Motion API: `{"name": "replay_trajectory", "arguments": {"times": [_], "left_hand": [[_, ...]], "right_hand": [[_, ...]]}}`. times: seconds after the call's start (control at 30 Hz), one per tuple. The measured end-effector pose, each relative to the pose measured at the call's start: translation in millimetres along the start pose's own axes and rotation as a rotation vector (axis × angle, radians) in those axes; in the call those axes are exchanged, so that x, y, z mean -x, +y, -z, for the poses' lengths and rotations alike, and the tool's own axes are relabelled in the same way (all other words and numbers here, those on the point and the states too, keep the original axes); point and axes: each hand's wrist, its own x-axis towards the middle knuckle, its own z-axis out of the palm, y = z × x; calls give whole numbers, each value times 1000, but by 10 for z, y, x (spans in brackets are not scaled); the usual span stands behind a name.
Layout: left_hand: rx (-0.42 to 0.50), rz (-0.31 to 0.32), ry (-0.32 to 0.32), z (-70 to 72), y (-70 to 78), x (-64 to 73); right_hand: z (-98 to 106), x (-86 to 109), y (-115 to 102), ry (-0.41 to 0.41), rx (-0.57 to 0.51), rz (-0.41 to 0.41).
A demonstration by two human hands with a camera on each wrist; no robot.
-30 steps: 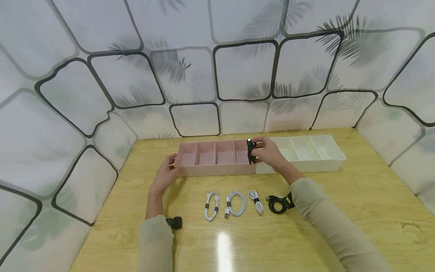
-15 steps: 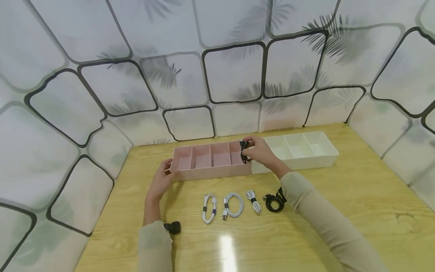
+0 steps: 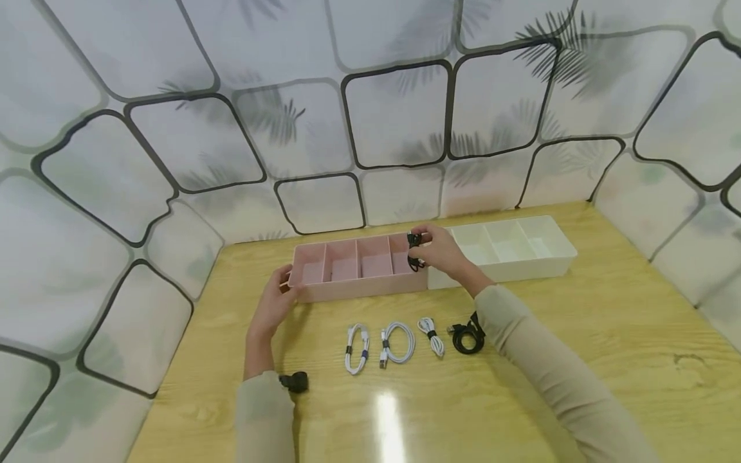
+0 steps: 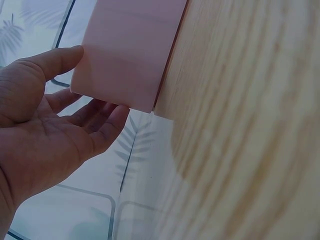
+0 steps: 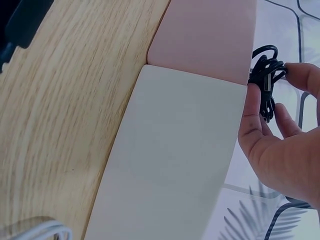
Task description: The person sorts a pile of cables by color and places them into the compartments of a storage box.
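Note:
A pink box with four compartments (image 3: 359, 289) stands at the back of the table. My left hand (image 3: 274, 302) holds its left end, thumb at the front corner and fingers round the end; the left wrist view shows this hand (image 4: 65, 110) against the pink wall (image 4: 130, 50). My right hand (image 3: 444, 252) pinches a coiled black cable (image 3: 413, 252) over the pink box's rightmost compartment. In the right wrist view the bundled cable (image 5: 267, 82) sits between thumb and fingers, just above the rim where the pink and white boxes meet. The compartment's floor is partly hidden by this hand.
A white divided box (image 3: 509, 269) adjoins the pink one on the right. In front lie a white cable loop (image 3: 349, 360), another white cable (image 3: 412, 347), a small white bundle (image 3: 431, 337) and a black coiled cable (image 3: 467, 342) near the right sleeve. A patterned wall covering stands behind.
The head view has shifted slightly. My right hand has brought the black cable a little left over the pink compartment; my left hand keeps its hold on the box end.

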Motion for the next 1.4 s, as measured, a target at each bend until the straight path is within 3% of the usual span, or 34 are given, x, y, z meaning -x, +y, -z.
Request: {"name": "replay_trajectory", "arguments": {"times": [0.07, 0.53, 0.93, 1.2, 1.4], "left_hand": [[-4, -12, 9, -13, -91, -64], [16, -4, 3, -120, -140, -51], [27, 12, -8, -192, -195, 52], [6, -11, 6, -109, -200, -36], [-28, -22, -7, 48, -112, -118]], "right_hand": [[26, 0, -9, -6, 6, -1], [113, 53, 27, -38, 10, -26], [116, 145, 148, -42, -47, -90], [189, 128, 138, -14, -106, -71], [279, 222, 103, 10, -178, -42]]}}
